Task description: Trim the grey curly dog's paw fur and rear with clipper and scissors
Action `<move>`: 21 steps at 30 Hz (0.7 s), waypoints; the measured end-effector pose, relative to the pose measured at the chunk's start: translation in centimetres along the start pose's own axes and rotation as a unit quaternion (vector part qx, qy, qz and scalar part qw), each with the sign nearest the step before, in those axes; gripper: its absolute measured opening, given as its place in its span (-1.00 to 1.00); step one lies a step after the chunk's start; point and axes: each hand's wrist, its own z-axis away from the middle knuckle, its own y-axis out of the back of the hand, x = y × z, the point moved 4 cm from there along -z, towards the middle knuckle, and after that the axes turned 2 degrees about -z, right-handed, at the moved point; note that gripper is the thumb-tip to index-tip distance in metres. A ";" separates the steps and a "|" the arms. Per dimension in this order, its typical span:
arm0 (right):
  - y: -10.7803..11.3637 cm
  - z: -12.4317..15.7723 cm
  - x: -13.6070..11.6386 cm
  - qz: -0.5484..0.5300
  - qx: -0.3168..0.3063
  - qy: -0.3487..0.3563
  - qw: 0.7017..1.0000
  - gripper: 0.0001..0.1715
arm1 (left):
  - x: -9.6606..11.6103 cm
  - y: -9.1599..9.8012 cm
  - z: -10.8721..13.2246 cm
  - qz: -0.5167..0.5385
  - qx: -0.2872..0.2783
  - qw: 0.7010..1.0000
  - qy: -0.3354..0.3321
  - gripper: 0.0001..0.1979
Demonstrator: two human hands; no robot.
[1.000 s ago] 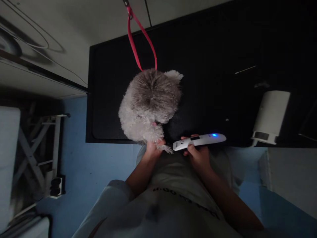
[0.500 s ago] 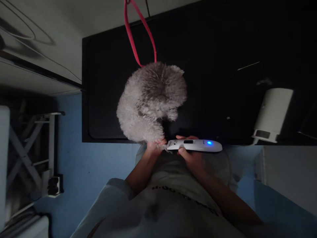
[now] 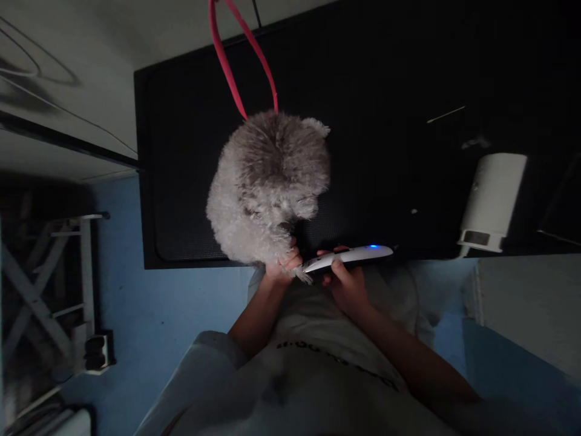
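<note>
The dog [image 3: 272, 169], grey-brown on the head and paler on the body, occupies the centre of the frame, on the near edge of the black table [image 3: 385, 121]. The left hand [image 3: 282, 266] is directly below the dog, at lower centre, with its fingers closed around the end of one leg; the tufted paw [image 3: 302, 277] protrudes to the right of the grip. The right hand [image 3: 347, 283] is to the right of the left hand and apart from it. It pinches the white clipper [image 3: 354, 257] between thumb and fingers. The clipper lies nearly level, blue indicator lit, narrow end pointing left. That end is at the paw fur, just beside the left hand; actual contact cannot be determined. A red loop [image 3: 222, 57] extends from the dog to the top edge. A white cylindrical unit [image 3: 494, 200] is located at the right of the frame.
</note>
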 end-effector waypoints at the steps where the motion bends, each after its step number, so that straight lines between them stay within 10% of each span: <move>1: -0.2 0.0 0.0 -0.004 -0.004 -0.003 1.000 -0.53 | 0.0 0.0 0.0 -0.002 -0.008 1.000 0.001 -0.54; 21: 0.8 1.3 0.1 -0.089 0.091 -0.101 0.987 -0.52 | 0.3 -0.3 -0.5 -0.001 -0.015 1.000 0.011 -0.60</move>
